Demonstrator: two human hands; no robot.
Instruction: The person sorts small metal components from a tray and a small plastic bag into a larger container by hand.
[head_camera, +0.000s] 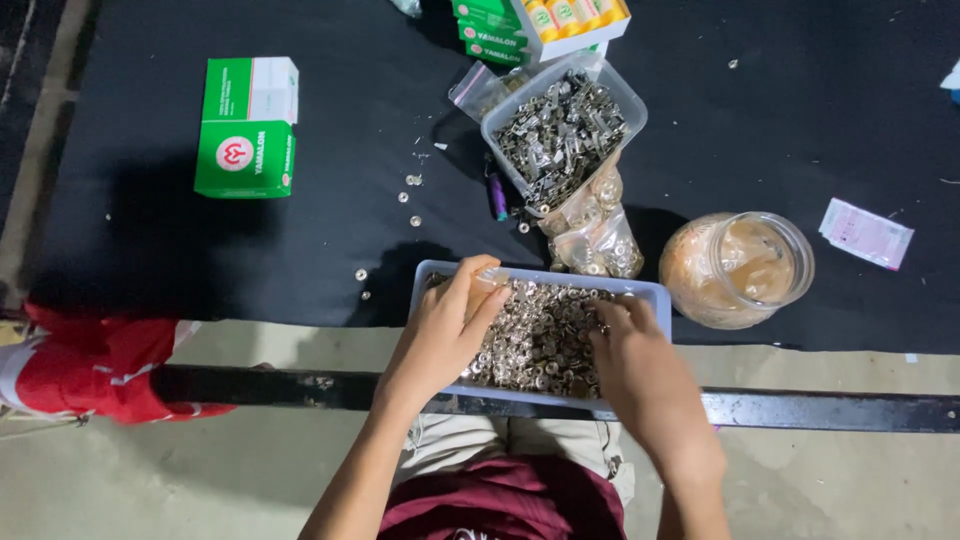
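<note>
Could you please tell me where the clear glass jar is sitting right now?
In the head view, the glass jar lies on the black table to the right, just beyond the tray of metal rings near the right hand.

A tray of small metal rings is sitting at the near edge of the table, with the left hand and right hand lying in it. Behind it a bag is leaning against a tub of metal clips, and a jar is standing just right of the tray. Far left a box is lying, with loose rings scattered between it and the tub.
</note>
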